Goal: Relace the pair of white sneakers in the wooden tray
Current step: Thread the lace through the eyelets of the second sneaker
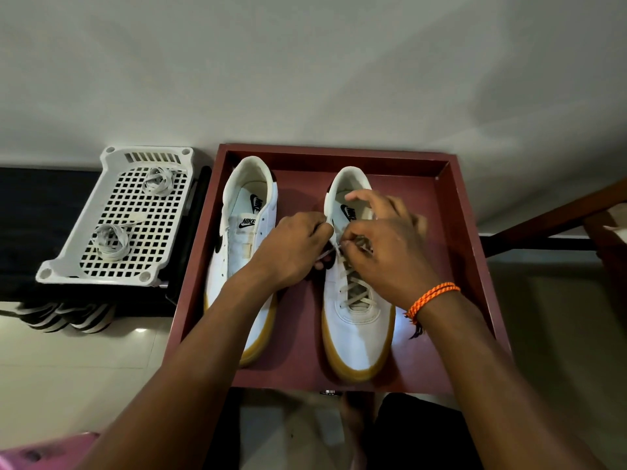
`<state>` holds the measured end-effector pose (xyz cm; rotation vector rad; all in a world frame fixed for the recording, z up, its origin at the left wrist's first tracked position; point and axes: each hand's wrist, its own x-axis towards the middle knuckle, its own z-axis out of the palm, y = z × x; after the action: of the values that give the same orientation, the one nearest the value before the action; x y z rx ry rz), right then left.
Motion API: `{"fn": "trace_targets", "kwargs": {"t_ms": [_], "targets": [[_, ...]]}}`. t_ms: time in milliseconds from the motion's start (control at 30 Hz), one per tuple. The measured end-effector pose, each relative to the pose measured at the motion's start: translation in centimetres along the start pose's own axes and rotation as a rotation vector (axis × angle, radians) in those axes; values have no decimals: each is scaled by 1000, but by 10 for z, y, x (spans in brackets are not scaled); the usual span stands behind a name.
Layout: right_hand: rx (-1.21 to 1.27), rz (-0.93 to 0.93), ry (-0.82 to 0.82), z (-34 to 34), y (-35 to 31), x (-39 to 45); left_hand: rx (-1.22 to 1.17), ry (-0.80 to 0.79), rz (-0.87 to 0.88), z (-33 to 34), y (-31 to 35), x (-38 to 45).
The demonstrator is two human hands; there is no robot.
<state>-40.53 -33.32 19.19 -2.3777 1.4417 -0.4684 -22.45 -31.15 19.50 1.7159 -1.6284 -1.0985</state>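
Observation:
Two white sneakers with gum soles stand side by side in the dark red wooden tray (pixel 454 212), toes toward me. The left sneaker (pixel 244 239) has no lace in its eyelets. The right sneaker (pixel 356 320) carries a greyish-white lace (pixel 354 290) crossed over its lower eyelets. My left hand (pixel 291 245) pinches a lace end at the left side of that shoe's upper eyelets. My right hand (pixel 383 245), orange thread band at the wrist, holds the lace over the tongue and hides the upper eyelets.
A white perforated plastic basket (pixel 84 252) sits left of the tray on a dark surface, with two coiled laces (pixel 110 240) (pixel 156 179) on it. A wall rises right behind the tray. A dark wooden rail (pixel 556 215) runs at the right. Pale floor lies below left.

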Motion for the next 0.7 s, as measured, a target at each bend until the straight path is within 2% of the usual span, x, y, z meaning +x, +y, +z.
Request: {"fn": "trace_targets", "kwargs": {"t_ms": [167, 300, 367, 400, 467, 533, 600, 700], "targets": [[265, 48, 123, -15, 12, 5, 18, -13, -10, 2, -4, 1], [224, 210, 401, -32, 27, 10, 8, 0, -35, 1, -7, 2], [219, 321, 543, -41, 34, 9, 87, 73, -14, 6, -5, 0], [216, 371, 561, -43, 38, 8, 156, 137, 15, 10, -2, -1], [140, 434, 433, -43, 40, 6, 274, 290, 121, 19, 5, -3], [90, 428, 254, -40, 34, 0, 398, 370, 220, 28, 12, -7], [141, 415, 201, -39, 24, -9, 519, 331, 246, 40, 14, -13], [197, 423, 208, -38, 7, -32, 436, 201, 152, 56, 9, -24]]}}
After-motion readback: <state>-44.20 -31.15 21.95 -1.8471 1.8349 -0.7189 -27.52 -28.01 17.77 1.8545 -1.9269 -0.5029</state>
